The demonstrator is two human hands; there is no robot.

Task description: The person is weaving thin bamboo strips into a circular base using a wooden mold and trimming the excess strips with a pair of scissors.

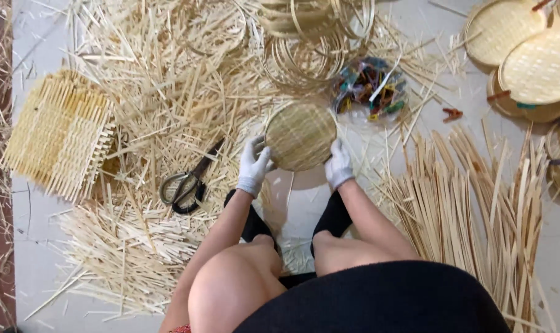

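Lap: a black skirt and bare knees fill the bottom edge, nearest the lens.
Left hand: the left hand in a white cotton glove has its fingers curled over the rim of the round woven bamboo tray at the tray's 8 o'clock, thumb on top.
Right hand: the right hand, gloved alike, is closed on the same rim at 4 o'clock.
Tray: held flat above the pale floor, between both hands, just ahead of the knees.
Scissors: large dark metal scissors lie at the tray's 8 o'clock, beyond the left hand, on the bamboo offcuts.
Clips: a clear bag of coloured clips sits at 1 o'clock, near the tray.
Hoops: thin bamboo hoops lie at 12 o'clock.
Mat: a square woven bamboo mat lies far out at 9 o'clock.
Strips: long bamboo strips fan at 4 o'clock.
Stack: finished round trays are piled at 2 o'clock.
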